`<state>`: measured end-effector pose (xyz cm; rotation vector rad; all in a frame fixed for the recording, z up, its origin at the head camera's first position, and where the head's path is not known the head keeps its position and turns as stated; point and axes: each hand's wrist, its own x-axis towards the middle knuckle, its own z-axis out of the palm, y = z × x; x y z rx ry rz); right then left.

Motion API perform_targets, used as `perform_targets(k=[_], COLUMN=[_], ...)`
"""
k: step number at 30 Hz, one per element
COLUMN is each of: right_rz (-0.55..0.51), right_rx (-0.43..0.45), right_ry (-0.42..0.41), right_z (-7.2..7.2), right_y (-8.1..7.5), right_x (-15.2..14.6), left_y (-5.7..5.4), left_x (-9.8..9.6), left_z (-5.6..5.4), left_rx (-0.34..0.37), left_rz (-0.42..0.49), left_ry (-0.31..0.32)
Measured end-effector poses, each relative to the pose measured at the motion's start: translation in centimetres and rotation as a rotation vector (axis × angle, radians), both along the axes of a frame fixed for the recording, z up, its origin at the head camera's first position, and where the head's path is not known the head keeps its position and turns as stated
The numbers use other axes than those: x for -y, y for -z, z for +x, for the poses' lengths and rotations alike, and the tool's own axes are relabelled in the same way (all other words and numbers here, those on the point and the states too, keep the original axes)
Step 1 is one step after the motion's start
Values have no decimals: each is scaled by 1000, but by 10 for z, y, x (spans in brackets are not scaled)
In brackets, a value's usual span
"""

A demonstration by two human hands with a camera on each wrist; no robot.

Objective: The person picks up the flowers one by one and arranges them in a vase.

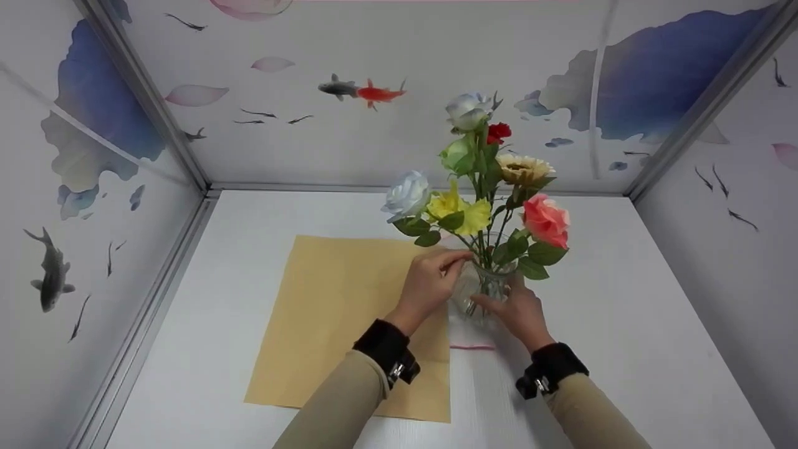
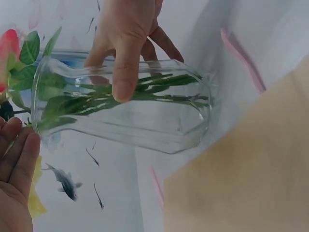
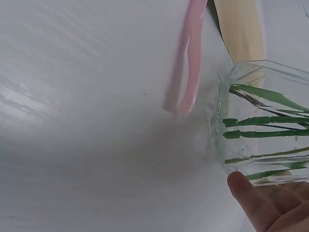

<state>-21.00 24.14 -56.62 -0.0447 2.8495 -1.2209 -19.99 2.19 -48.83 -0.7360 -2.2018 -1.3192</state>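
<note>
A clear glass vase (image 2: 159, 128) holds several artificial flowers, their green stems (image 3: 270, 121) showing through the glass. In the head view a pink flower (image 1: 546, 221), a yellow flower (image 1: 458, 209), a pale blue flower (image 1: 406, 194) and a sunflower-like beige one (image 1: 523, 169) spread above it. My right hand (image 1: 520, 312) grips the lower vase from its right side, thumb across the glass. My left hand (image 1: 430, 280) is at the vase's left rim, beside the yellow flower's stem; in the left wrist view its fingers look fairly straight. Whether they touch stem or rim is unclear.
A brown paper sheet (image 1: 349, 324) lies flat left of the vase. A pink strip (image 1: 472, 347) lies on the white table (image 1: 623, 349) near the vase's base. Printed panels (image 1: 262, 149) with metal frame edges enclose the table at the back and sides.
</note>
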Motion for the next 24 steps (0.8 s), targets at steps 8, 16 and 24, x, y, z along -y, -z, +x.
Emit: perform_targets(k=[8, 16, 24], right_rz=[-13, 7, 39], right_rx=[40, 54, 40], right_ry=[3, 2, -24], right_z=[-3, -4, -2], right_y=[-1, 0, -2], right_x=[-1, -1, 0], left_y=[11, 23, 35], left_x=[31, 75, 126], left_z=[1, 4, 12], left_rx=[47, 119, 243], left_rz=[28, -60, -194], left_ry=[7, -99, -234])
